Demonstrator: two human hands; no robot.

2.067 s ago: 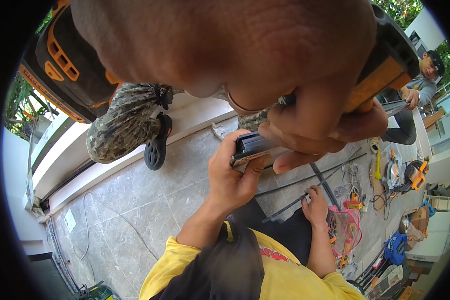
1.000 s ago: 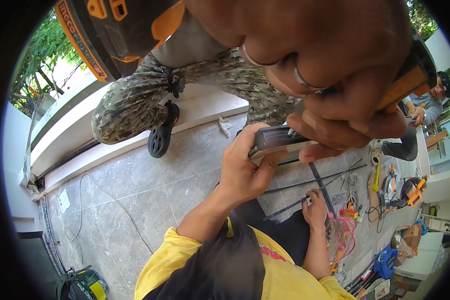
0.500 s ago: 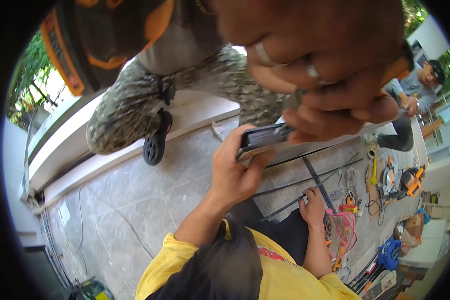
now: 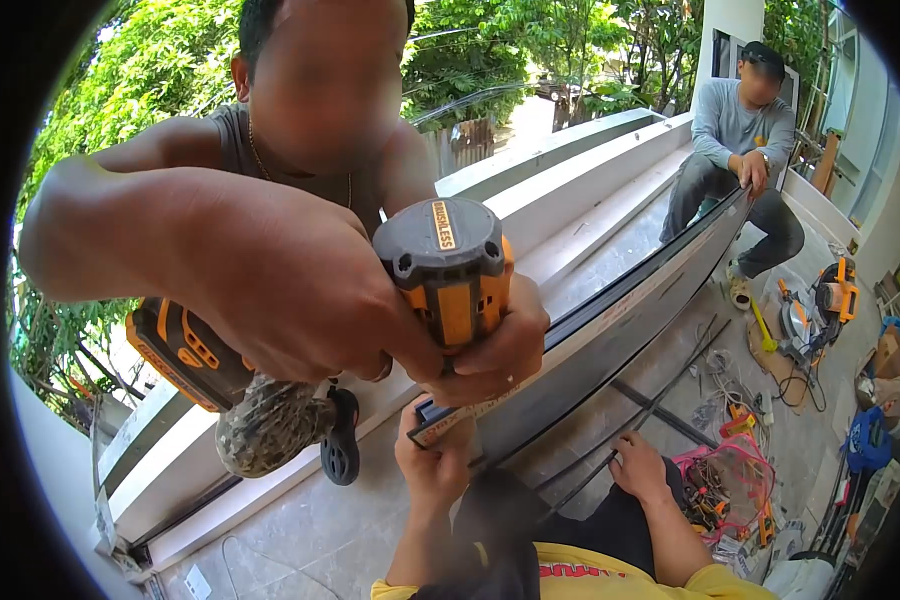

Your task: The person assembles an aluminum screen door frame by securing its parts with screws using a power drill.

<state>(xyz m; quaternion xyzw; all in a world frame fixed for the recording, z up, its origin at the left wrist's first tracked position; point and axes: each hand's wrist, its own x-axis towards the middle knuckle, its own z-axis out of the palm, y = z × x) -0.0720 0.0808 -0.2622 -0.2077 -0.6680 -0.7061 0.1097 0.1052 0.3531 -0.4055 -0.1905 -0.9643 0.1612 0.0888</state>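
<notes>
My left hand (image 4: 434, 462) is closed around the near end of a long dark metal profile (image 4: 625, 300) with a pale printed protective film on its side. A co-worker leans in front and grips an orange and black cordless drill (image 4: 448, 285) with both hands, right over that end. The drill's tip is hidden behind their fingers. Low by my knee, my right hand (image 4: 640, 468) has its fingers closed on a thin dark strip (image 4: 675, 378) that slants across the floor. A second person (image 4: 745, 140), seated at the far end, has a hand on the profile.
Tools lie at the right: a circular-blade saw (image 4: 798, 318), a yellow hammer-like tool (image 4: 763, 330) and a pink mesh bag (image 4: 740, 480) of small parts. A blue bag (image 4: 867, 440) sits farther right. Long pale beams (image 4: 570, 180) run behind the profile.
My view has tilted up, bringing both people and the whole profile into sight. The co-worker's hands and drill now appear lower and farther left. My hands keep their holds.
</notes>
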